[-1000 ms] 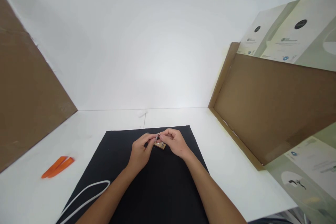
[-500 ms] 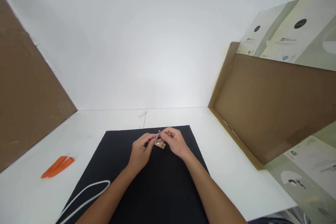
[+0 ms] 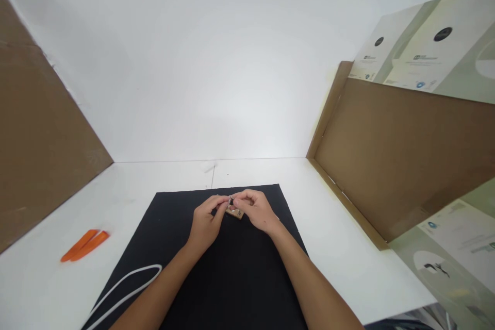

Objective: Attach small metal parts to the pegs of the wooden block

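Both hands meet over the far middle of a black mat [image 3: 232,268]. Between them is a small brass-coloured padlock [image 3: 234,212] with a silver shackle. My left hand [image 3: 205,223] pinches the padlock from the left, fingers curled. My right hand [image 3: 256,210] is closed in a pinch over the top of the padlock, at the shackle. Whatever small part the right fingertips grip is too small to make out.
Two orange plastic pry tools [image 3: 84,245] lie on the white table [image 3: 124,191] at the left. A white cable [image 3: 124,289] loops across the mat's near left corner. Cardboard panels [image 3: 394,160] stand on the right and left sides; printed boxes [image 3: 436,56] are at the right.
My right hand's fingertips have shifted slightly down and left onto the top of the padlock. The left hand has stayed nearly still.
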Motion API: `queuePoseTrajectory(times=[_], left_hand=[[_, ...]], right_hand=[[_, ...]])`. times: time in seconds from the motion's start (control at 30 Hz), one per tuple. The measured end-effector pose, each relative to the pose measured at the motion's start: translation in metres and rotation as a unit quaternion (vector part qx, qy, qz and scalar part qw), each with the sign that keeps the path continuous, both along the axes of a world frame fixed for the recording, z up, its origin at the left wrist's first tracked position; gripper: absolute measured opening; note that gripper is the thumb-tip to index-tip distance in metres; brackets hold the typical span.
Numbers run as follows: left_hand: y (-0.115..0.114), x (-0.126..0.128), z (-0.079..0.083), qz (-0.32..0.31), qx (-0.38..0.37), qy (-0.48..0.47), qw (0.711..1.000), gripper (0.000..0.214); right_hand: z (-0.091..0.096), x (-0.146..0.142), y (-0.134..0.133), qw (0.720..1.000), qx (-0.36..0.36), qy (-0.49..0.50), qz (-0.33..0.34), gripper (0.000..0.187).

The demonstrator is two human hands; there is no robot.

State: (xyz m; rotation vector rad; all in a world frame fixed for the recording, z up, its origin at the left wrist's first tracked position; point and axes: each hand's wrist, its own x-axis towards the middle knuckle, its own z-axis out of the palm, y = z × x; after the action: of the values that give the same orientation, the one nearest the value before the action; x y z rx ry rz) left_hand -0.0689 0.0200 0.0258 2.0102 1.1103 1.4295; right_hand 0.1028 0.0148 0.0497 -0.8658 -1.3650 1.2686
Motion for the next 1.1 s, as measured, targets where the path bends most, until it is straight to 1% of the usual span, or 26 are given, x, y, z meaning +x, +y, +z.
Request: queuePoseTrajectory(times=[0.1,0.17,0.3,0.43,0.5,0.57,0.73,0.8,0.87,0.97,1.1], left_hand=[[-0.0019,0.0015,0.0015,-0.007,0.000,0.007,1.000,0.017],[-0.0023,0.0018,0.0017,-0.005,-0.001,0.008,1.000,0.017],[-0.0002,0.0006,0.0002,0.003,-0.005,-0.002,1.000,0.017],[0.0021,-0.0015,-0.0014,0.020,-0.013,-0.004,1.000,0.018],[0.0021,-0.0019,-0.0015,0.021,-0.014,-0.005,1.000,0.018],[0.0014,-0.0014,-0.0010,0.017,-0.010,-0.003,1.000,0.018],[-0.0013,0.0012,0.0014,0.003,0.005,0.014,1.000,0.017],[-0.0015,0.0016,0.0014,0.002,0.003,0.017,1.000,0.017],[-0.0009,0.0014,0.0004,0.006,0.004,0.018,1.000,0.018],[0.0008,0.0003,-0.0017,0.017,0.003,0.015,1.000,0.018],[0.0022,-0.0014,-0.0021,0.027,-0.002,0.009,1.000,0.019]], right_hand=[[-0.0002,-0.0014,0.0012,0.999,-0.014,0.003,-0.033,0.034],[-0.0004,-0.0015,0.0013,0.999,-0.019,0.004,-0.038,0.035],[0.0008,0.0000,-0.0005,1.000,-0.017,0.014,0.004,0.032],[0.0039,0.0017,-0.0030,0.999,0.005,-0.024,0.042,0.030],[0.0042,0.0019,-0.0031,0.999,0.003,-0.021,0.049,0.031],[0.0034,0.0016,-0.0023,0.999,-0.005,-0.007,0.040,0.032],[0.0000,0.0006,0.0010,1.000,-0.015,-0.014,-0.023,0.035],[-0.0012,0.0003,0.0018,0.999,-0.014,-0.017,-0.029,0.034],[-0.0020,0.0001,0.0018,1.000,-0.017,-0.016,-0.021,0.034],[-0.0002,0.0007,-0.0002,1.000,-0.018,-0.006,0.020,0.033],[0.0060,0.0024,-0.0045,0.998,0.003,-0.015,0.058,0.030]])
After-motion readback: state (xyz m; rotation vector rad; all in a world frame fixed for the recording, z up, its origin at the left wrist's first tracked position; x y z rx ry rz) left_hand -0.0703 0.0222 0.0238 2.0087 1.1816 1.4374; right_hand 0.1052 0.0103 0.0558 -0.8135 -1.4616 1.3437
